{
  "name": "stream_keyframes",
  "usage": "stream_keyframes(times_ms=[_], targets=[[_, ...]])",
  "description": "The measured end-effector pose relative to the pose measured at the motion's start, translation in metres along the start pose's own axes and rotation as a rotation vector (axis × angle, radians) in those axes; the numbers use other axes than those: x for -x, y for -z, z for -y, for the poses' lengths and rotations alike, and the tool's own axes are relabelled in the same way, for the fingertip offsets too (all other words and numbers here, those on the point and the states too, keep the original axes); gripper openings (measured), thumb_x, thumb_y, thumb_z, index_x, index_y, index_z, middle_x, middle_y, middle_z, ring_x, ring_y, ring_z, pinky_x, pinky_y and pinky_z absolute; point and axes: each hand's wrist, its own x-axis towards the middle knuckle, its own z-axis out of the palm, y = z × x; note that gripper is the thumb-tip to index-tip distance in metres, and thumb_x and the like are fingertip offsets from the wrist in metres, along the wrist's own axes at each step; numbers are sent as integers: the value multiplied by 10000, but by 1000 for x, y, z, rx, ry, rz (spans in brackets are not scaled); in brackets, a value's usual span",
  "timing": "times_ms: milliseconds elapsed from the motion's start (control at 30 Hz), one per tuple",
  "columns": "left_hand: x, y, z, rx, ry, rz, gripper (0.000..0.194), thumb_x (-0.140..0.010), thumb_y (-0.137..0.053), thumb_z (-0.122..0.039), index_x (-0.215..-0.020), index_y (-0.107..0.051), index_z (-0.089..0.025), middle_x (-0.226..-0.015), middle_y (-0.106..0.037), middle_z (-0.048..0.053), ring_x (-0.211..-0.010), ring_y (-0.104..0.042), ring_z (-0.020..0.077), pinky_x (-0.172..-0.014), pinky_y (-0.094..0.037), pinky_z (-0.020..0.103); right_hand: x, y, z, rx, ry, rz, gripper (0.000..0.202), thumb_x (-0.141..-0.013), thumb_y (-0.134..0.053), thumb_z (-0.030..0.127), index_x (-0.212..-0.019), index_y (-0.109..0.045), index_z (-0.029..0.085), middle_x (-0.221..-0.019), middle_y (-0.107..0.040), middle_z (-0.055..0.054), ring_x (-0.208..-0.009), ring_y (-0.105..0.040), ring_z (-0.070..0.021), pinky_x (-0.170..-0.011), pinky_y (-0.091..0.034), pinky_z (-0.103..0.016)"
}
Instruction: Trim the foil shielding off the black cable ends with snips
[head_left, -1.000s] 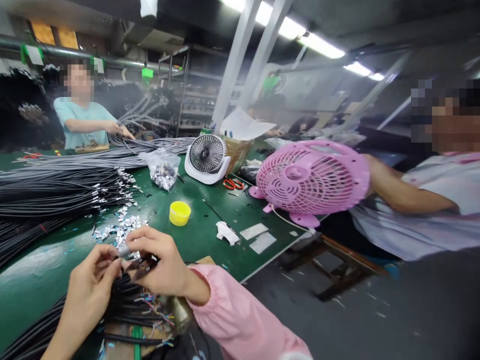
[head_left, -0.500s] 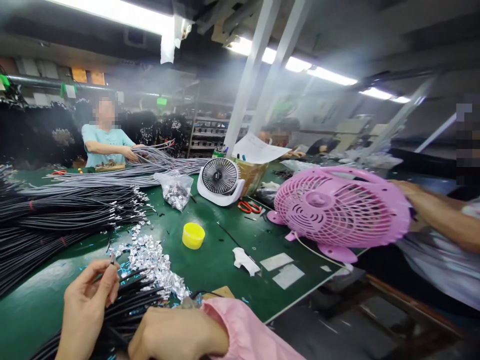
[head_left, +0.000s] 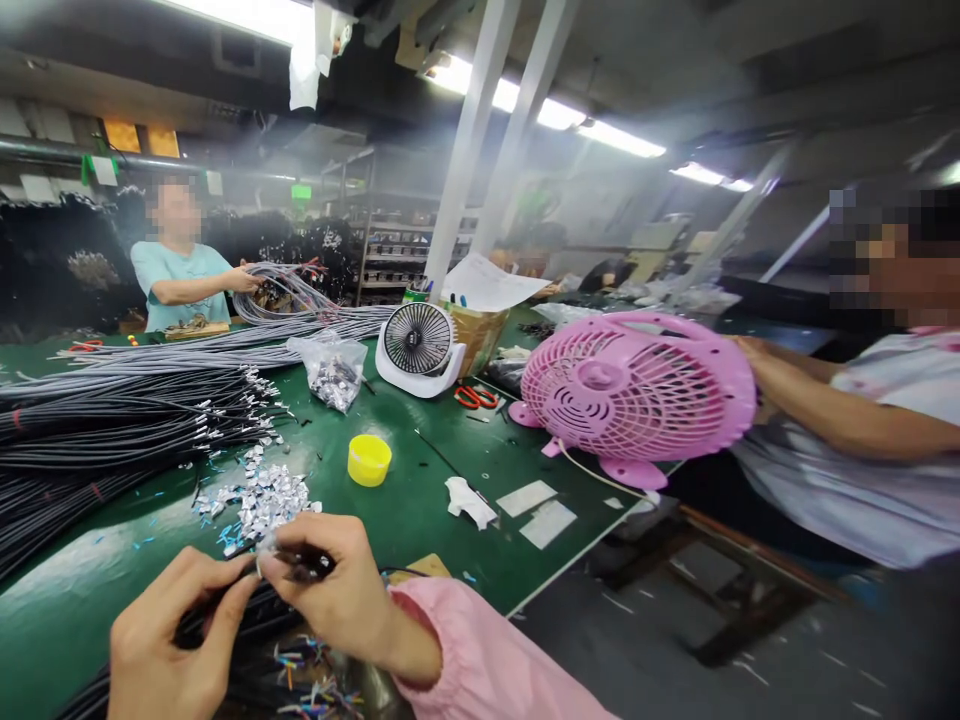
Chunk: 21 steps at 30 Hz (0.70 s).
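Observation:
My left hand (head_left: 176, 635) is closed in a pinch on a thin black cable (head_left: 238, 562), only a short bit of which shows between the hands. My right hand (head_left: 341, 580) meets it at the cable's end, thumb and finger pinched together. A dark, shiny thing (head_left: 311, 566) sits inside the right hand's curled fingers; its kind is unclear. Beneath both hands lies a bundle of black cables, with stripped coloured wire ends (head_left: 315, 685) showing below the right wrist. Silvery foil scraps (head_left: 262, 495) are heaped just beyond the fingertips.
Long black cables (head_left: 112, 425) cover the table's left side. A yellow cup (head_left: 369, 460), white fan (head_left: 418, 345), orange-handled scissors (head_left: 476, 397) and bag of scraps (head_left: 334, 375) stand farther off. A pink fan (head_left: 637, 390) is at right, beside a co-worker's arm (head_left: 847, 410). Another co-worker (head_left: 180, 270) handles grey cables.
My right hand has risen from low over the cable bundle to meet my left fingertips. The view has turned slightly right, showing more of the right-hand co-worker.

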Motion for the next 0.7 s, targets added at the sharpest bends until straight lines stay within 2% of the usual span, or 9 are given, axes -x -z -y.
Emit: stream_keyframes(times_ms=[100,233,367,433,500,567,633,700], targets=[[1,-2,0,-14,-5,9,229,-772,-727,-477,-718,-767,-259,-545,-644,-6,-459,-605,169,-400,-462,250,0,1,1,16,13,-3,74,-774,-695,251,-729,-685,192,-609,-616,2,-504,-502,-122,-497,-430,-250],[0,-3,5,11,101,-9,254,-750,-743,-511,-734,-764,-258,-574,-683,-5,-459,-618,164,-383,-447,234,3,1,0,21,23,8,61,-723,-697,207,-784,-700,213,-633,-635,5,-527,-540,-140,-532,-466,-265],[-7,1,11,120,101,-44,320,-675,-803,-559,-718,-758,-245,-551,-690,-13,-468,-623,147,-394,-435,190,5,0,-1,29,3,45,51,-775,-700,244,-820,-724,241,-643,-651,-4,-550,-565,-158,-555,-499,-276],[-10,3,13,172,140,-31,403,-624,-815,-619,-685,-745,-227,-519,-675,-6,-444,-587,142,-382,-422,189,4,1,0,15,-31,54,108,-805,-712,296,-896,-737,242,-652,-648,-2,-541,-561,-154,-535,-497,-265],[-10,4,10,203,225,-4,483,-572,-814,-683,-660,-729,-215,-501,-653,-4,-434,-546,136,-382,-419,195,1,3,3,-13,-50,72,248,-825,-719,362,-1043,-725,245,-736,-677,-6,-595,-602,-158,-552,-513,-253],[-9,4,3,214,318,5,546,-513,-820,-728,-664,-722,-213,-507,-635,-14,-450,-525,126,-404,-424,190,-3,6,8,-31,-37,94,353,-849,-700,429,-1151,-694,247,-877,-705,-23,-721,-652,-176,-635,-546,-257],[-8,5,-7,210,406,-4,586,-485,-814,-758,-698,-724,-220,-544,-635,-23,-495,-535,126,-432,-429,180,-6,8,14,-22,-4,99,354,-881,-661,457,-1155,-697,236,-948,-705,-40,-810,-656,-187,-722,-557,-274],[-7,6,-15,197,429,30,558,-517,-806,-749,-676,-715,-222,-578,-630,-25,-525,-539,129,-438,-428,177,-7,9,17,-4,27,92,314,-910,-627,450,-1101,-722,219,-908,-697,-45,-790,-637,-180,-733,-550,-278]])
